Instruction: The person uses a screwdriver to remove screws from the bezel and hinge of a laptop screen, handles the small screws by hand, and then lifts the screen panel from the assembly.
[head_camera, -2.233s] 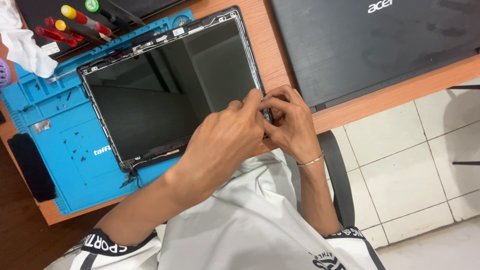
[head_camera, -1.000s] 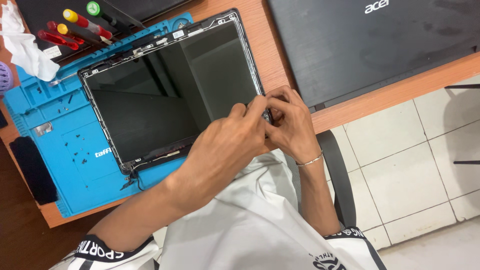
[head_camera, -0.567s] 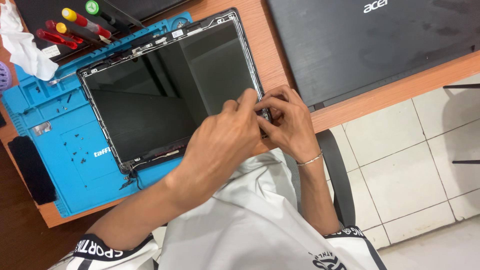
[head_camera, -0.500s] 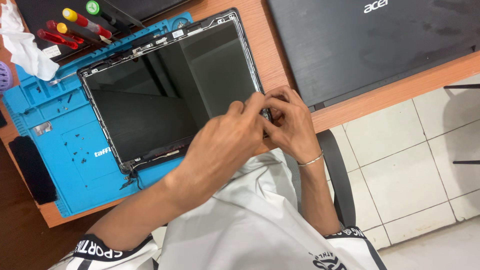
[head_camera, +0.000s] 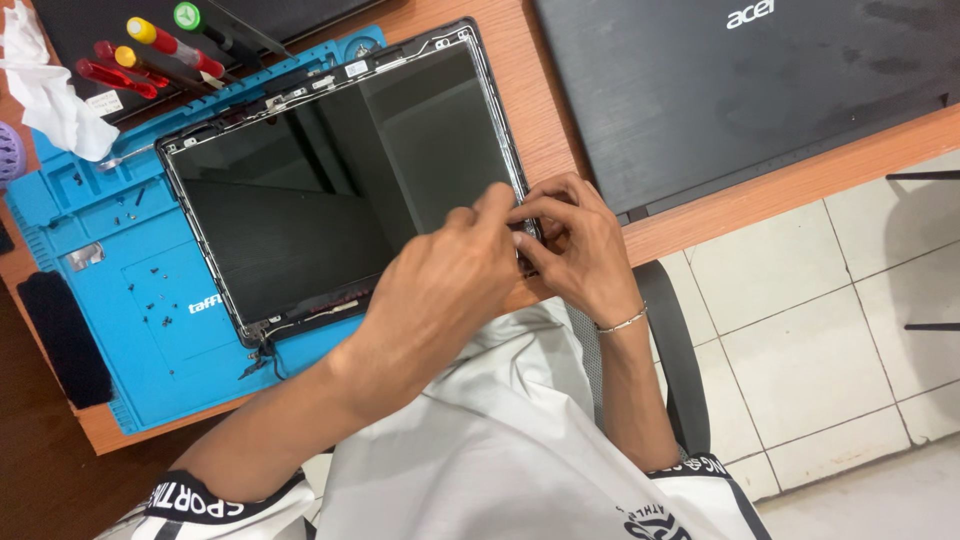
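Both hands pinch the screen panel's near-right corner edge.

A wooden table carries a blue repair mat, a closed black laptop and white tissue.

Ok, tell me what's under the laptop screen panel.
The screen panel lies mostly on a blue repair mat; its right part rests on the wooden desk. Whatever lies beneath the panel itself is hidden.

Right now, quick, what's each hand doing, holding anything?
Left hand: fingers curled, pinching at the near corner of the laptop screen panel; holds nothing separate.
Right hand: fingertips pressed on that same corner; any small part there is hidden.
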